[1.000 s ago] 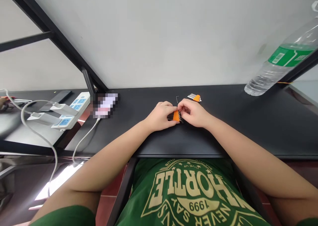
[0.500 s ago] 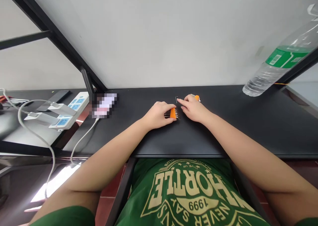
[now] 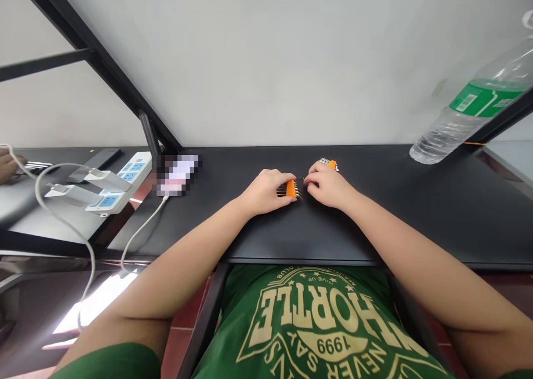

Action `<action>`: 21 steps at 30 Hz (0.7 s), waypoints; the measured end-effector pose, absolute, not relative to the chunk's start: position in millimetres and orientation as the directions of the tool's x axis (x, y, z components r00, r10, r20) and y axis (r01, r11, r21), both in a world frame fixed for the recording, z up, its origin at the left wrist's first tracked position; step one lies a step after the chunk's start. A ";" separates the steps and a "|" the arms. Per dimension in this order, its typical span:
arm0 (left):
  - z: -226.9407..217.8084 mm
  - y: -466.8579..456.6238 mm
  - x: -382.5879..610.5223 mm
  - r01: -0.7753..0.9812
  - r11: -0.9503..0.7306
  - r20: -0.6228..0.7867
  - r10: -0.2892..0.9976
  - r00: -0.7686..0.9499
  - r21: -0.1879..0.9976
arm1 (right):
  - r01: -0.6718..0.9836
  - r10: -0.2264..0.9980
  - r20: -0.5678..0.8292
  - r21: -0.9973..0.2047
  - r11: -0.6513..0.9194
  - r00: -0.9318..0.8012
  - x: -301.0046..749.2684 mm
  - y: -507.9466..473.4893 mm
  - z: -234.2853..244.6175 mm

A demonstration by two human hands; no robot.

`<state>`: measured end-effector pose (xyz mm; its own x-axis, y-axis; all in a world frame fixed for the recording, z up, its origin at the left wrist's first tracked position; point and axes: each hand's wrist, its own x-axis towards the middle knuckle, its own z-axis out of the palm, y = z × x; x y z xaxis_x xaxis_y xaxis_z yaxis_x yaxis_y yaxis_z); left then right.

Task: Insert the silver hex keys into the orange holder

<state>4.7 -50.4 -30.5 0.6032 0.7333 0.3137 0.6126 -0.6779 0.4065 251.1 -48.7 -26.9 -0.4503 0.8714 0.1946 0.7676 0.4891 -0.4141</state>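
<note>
My left hand (image 3: 268,192) is closed around an orange holder (image 3: 291,189) with several metal hex keys in it, thumb and fingers at its two ends. Their short bent ends point toward my right hand (image 3: 327,184). That hand is closed, fingertips pinching a thin dark L-shaped hex key (image 3: 300,178) just right of the holder's upper end. Most of this key is hidden by the fingers. Behind my right hand lies a second orange holder (image 3: 332,164) with hex keys, partly covered by the hand.
A blurred phone (image 3: 177,176) on a white cable lies left on the black table (image 3: 233,240). A power strip (image 3: 120,184) with chargers bridges the table gap. At the right stands a clear bottle (image 3: 453,120). Another person's hand (image 3: 7,165) shows far left.
My right hand's pointing finger has drawn back toward the thumb, and the loose hex key has come off its spot on the table into the pinch. My left hand stays put.
</note>
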 end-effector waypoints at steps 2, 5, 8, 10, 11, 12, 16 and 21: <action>-30.8 -50.1 4.4 0.611 -0.676 0.317 0.735 0.600 0.412 | 0.774 0.891 0.217 -0.443 0.453 -0.398 254.1 -49.4 -24.3; -31.1 -49.5 4.4 0.617 -0.671 0.303 0.739 0.602 0.411 | 0.804 0.912 0.158 -0.431 0.409 -0.379 258.9 -47.5 -21.9; -30.9 -49.3 4.4 0.617 -0.672 0.303 0.738 0.603 0.409 | 0.801 0.898 0.043 -0.435 0.412 -0.438 262.3 -48.3 -16.7; -30.5 -49.5 4.1 0.619 -0.672 0.310 0.739 0.598 0.408 | 0.782 0.872 0.002 -0.442 0.440 -0.490 262.6 -52.3 -10.7; -30.3 -49.6 4.0 0.620 -0.670 0.311 0.741 0.596 0.408 | 0.775 0.857 -0.019 -0.437 0.456 -0.515 261.9 -55.3 -7.3; -30.2 -49.8 4.0 0.621 -0.668 0.311 0.742 0.594 0.409 | 0.771 0.840 -0.045 -0.426 0.473 -0.540 260.8 -58.6 -4.0; -30.4 -50.2 4.4 0.622 -0.665 0.307 0.745 0.593 0.413 | 0.808 0.827 -0.122 -0.332 0.486 -0.548 254.2 -69.8 4.2; -31.1 -49.9 5.5 0.609 -0.669 0.313 0.741 0.594 0.427 | 0.880 0.893 -0.056 -0.202 0.429 -0.447 258.0 -68.5 0.0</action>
<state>5.5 -49.9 -31.1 0.5942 0.7409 0.3130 0.6088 -0.6686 0.4271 258.0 -68.5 0.0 -0.4474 0.8926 -0.0556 0.8805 0.4288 -0.2022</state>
